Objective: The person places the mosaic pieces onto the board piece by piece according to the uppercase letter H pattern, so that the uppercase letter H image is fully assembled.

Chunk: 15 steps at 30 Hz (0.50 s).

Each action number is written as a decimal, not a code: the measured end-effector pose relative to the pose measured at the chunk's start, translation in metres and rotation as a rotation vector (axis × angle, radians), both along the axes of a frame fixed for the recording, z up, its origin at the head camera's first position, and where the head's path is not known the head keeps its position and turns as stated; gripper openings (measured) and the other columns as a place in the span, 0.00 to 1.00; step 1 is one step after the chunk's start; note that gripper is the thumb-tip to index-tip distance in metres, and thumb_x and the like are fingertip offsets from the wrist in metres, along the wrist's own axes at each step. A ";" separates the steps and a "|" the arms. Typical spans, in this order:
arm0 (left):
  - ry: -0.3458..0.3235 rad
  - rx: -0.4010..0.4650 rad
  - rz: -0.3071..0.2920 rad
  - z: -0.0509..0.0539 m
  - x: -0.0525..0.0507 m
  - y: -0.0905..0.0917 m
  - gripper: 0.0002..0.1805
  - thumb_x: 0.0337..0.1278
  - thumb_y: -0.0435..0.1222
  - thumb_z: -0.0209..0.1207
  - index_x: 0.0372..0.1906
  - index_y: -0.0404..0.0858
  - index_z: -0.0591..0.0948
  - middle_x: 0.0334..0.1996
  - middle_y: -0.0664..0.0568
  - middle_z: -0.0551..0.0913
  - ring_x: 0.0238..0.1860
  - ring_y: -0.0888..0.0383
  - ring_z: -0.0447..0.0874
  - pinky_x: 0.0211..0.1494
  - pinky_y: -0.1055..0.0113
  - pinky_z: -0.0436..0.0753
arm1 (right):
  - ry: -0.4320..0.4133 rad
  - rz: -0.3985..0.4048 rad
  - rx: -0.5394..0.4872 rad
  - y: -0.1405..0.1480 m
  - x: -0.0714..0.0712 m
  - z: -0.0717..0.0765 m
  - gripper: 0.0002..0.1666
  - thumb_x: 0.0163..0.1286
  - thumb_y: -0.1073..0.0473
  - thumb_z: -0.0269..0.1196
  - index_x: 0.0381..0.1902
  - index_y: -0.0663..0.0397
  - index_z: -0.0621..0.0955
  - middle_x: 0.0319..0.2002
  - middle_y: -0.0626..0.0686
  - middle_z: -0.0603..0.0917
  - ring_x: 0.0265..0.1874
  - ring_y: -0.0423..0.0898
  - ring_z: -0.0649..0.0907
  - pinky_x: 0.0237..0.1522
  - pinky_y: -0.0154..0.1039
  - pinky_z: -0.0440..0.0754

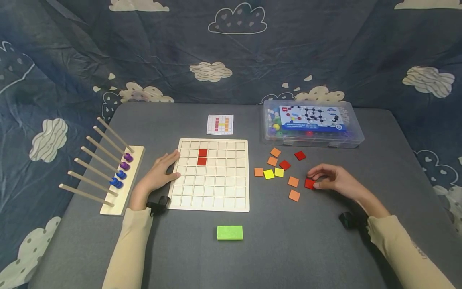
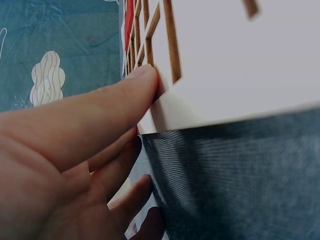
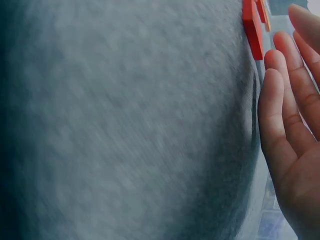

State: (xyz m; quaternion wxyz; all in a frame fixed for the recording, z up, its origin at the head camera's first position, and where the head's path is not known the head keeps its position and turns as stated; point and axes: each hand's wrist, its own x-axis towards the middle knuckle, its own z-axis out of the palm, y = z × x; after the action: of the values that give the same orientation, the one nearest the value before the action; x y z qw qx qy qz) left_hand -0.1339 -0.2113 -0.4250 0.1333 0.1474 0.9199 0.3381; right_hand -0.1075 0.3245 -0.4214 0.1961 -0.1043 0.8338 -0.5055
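A square wooden grid board lies on the table, with two red square tiles in its upper left cells, one above the other. My left hand rests at the board's left edge, fingers fairly straight; in the left wrist view its thumb touches the board's rim. On the right, my right hand is at a loose red tile, thumb and fingertips close beside it. The right wrist view has these fingers loosely extended, with a red tile just beyond their tips.
Several orange tiles, two yellow tiles and more red tiles lie right of the board. A pattern card and a clear plastic kit box are behind. A peg rack stands left; a green block lies in front.
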 end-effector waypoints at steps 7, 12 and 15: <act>0.011 0.003 0.002 -0.001 0.000 0.000 0.37 0.62 0.32 0.58 0.72 0.27 0.56 0.73 0.36 0.51 0.72 0.34 0.39 0.67 0.35 0.45 | 0.077 0.013 0.141 -0.007 0.002 -0.003 0.19 0.57 0.69 0.68 0.48 0.64 0.80 0.42 0.58 0.81 0.38 0.47 0.77 0.35 0.34 0.77; 0.003 -0.001 0.005 -0.001 0.000 0.001 0.37 0.61 0.32 0.58 0.72 0.28 0.56 0.73 0.36 0.51 0.72 0.34 0.39 0.67 0.35 0.45 | 0.111 0.018 0.215 -0.010 0.002 -0.003 0.18 0.55 0.71 0.66 0.46 0.62 0.81 0.38 0.55 0.80 0.36 0.48 0.76 0.33 0.34 0.76; 0.001 -0.001 0.009 -0.001 0.000 0.000 0.38 0.61 0.32 0.58 0.72 0.28 0.55 0.73 0.37 0.51 0.72 0.35 0.39 0.67 0.35 0.45 | 0.112 0.012 0.235 -0.012 0.002 -0.002 0.18 0.54 0.73 0.66 0.44 0.61 0.81 0.35 0.54 0.80 0.34 0.47 0.76 0.32 0.34 0.76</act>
State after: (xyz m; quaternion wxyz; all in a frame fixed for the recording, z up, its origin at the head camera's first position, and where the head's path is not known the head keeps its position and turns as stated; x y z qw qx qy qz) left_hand -0.1337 -0.2109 -0.4259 0.1315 0.1432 0.9208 0.3381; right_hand -0.1053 0.3121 -0.4231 0.1630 -0.1134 0.8963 -0.3964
